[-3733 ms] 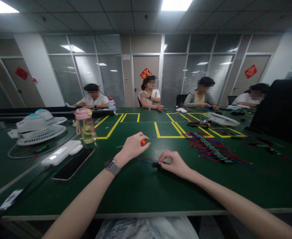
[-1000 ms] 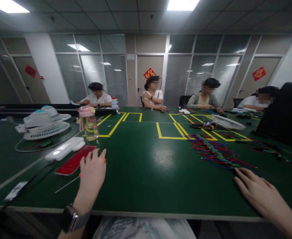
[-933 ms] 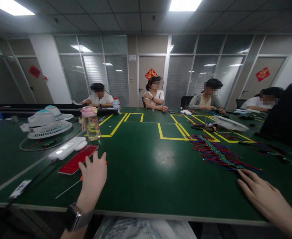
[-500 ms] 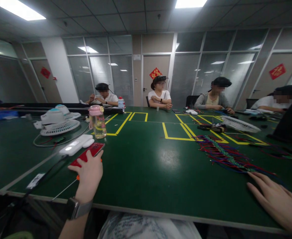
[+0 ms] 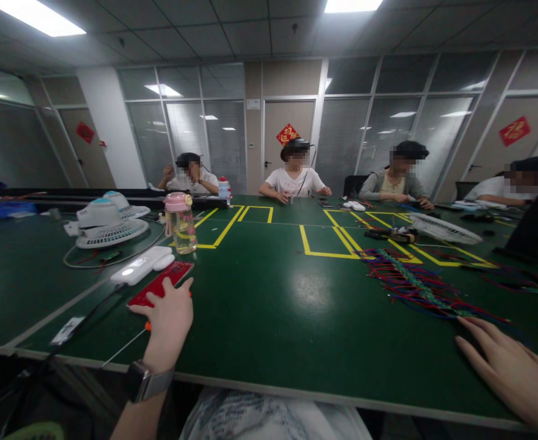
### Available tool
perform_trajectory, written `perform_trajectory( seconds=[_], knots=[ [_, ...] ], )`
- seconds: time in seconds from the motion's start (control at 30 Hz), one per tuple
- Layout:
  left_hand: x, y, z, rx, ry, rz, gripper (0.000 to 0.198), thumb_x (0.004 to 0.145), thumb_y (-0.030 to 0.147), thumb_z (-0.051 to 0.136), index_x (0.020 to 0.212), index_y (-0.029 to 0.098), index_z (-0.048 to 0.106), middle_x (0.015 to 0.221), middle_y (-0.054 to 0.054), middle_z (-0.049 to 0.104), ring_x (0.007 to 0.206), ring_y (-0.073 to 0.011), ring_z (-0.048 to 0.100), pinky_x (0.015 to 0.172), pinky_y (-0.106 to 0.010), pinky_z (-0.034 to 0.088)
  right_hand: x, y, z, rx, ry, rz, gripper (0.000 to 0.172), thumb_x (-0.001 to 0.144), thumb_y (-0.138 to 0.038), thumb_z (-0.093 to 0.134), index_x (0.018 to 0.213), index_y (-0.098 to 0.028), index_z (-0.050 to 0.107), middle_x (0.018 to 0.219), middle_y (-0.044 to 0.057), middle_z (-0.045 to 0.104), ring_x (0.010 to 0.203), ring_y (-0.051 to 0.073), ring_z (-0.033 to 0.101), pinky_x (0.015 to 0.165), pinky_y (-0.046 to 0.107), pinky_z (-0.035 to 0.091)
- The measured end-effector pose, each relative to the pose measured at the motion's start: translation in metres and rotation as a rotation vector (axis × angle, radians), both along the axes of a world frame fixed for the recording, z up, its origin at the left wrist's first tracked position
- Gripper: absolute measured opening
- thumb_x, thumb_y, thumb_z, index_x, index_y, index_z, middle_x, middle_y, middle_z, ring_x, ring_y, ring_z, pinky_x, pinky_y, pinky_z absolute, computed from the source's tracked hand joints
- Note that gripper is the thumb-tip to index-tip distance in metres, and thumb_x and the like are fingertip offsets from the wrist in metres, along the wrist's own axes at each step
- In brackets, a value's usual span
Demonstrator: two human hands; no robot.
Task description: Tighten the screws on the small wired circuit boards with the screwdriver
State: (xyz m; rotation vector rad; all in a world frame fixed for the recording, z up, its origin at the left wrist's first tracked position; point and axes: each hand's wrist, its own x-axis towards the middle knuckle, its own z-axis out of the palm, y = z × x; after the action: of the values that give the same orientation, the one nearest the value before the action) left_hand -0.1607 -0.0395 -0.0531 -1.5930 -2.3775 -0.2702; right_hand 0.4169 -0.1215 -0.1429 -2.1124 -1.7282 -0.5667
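My left hand [image 5: 170,321] is over a flat red phone-like slab [image 5: 163,286], its fingers spread and their tips at the slab's near side. Under the palm lies a thin tool, perhaps a screwdriver, with a metal shaft [image 5: 125,346] and orange parts showing on both sides of the hand; its middle is hidden. On the right, my right hand [image 5: 502,360] rests with fingers stretched out. Its fingertips are at the near end of a row of green circuit boards [image 5: 409,278] with many red and blue wires.
Beyond the slab are a white power strip [image 5: 140,266], a pink-lidded bottle [image 5: 180,226] and white fans [image 5: 108,223]. Yellow tape [image 5: 328,253] marks the green table [image 5: 269,318]. A white fan grille [image 5: 445,228] lies behind the wires. Several people sit opposite.
My left hand has shifted slightly right, and the tool's shaft with it. My right hand stays in place. The person opposite in the middle has uncrossed their arms.
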Motion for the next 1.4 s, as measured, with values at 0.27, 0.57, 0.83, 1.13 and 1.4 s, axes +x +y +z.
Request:
perform_trajectory(
  seconds=[0.27,0.57,0.83,1.13,1.4],
  knots=[
    [0.005,-0.001,-0.006,0.007,0.073,-0.069,0.045,0.090,0.017,0.032,0.126,0.030,0.056,0.128,-0.020,0.046,0.117,-0.0475,0.045,0.086,-0.074,0.029,-0.001,0.007,0.010,-0.062,0.092,-0.002,0.067,0.082,-0.054,0.024,0.119,-0.011,0.057,0.124,0.020,0.058,0.102,0.033,0.063,0.089,0.047,0.051],
    [0.015,-0.002,-0.009,0.011,0.118,-0.107,0.046,0.089,0.016,0.034,0.126,0.033,0.056,0.129,-0.017,0.047,0.118,-0.0459,0.043,0.086,-0.074,0.029,0.000,0.008,0.010,-0.039,0.118,0.005,0.068,0.081,-0.056,0.023,0.117,-0.011,0.059,0.123,0.019,0.060,0.105,0.032,0.062,0.090,0.046,0.051],
    [0.016,0.000,-0.011,-0.003,0.104,-0.138,0.046,0.090,0.015,0.034,0.126,0.033,0.055,0.132,-0.017,0.045,0.124,-0.0437,0.039,0.087,-0.075,0.030,-0.001,0.013,0.019,-0.028,-0.081,-0.002,0.068,0.079,-0.049,0.026,0.109,-0.006,0.068,0.111,0.020,0.065,0.100,0.036,0.061,0.089,0.049,0.049],
    [0.016,0.000,-0.010,-0.009,0.071,-0.152,0.047,0.090,0.014,0.032,0.127,0.031,0.055,0.132,-0.018,0.045,0.125,-0.0431,0.037,0.088,-0.075,0.028,-0.010,0.008,0.025,-0.046,0.016,0.019,0.071,0.083,-0.048,0.021,0.115,-0.001,0.064,0.115,0.022,0.060,0.100,0.031,0.064,0.090,0.037,0.052],
    [0.013,0.001,-0.011,0.015,0.084,-0.135,0.046,0.091,0.017,0.031,0.126,0.032,0.055,0.131,-0.018,0.044,0.124,-0.0471,0.034,0.086,-0.073,0.031,-0.005,0.010,0.016,0.015,0.070,0.055,0.068,0.083,-0.051,0.025,0.117,-0.003,0.060,0.117,0.021,0.058,0.103,0.032,0.062,0.091,0.043,0.051]
  ],
)
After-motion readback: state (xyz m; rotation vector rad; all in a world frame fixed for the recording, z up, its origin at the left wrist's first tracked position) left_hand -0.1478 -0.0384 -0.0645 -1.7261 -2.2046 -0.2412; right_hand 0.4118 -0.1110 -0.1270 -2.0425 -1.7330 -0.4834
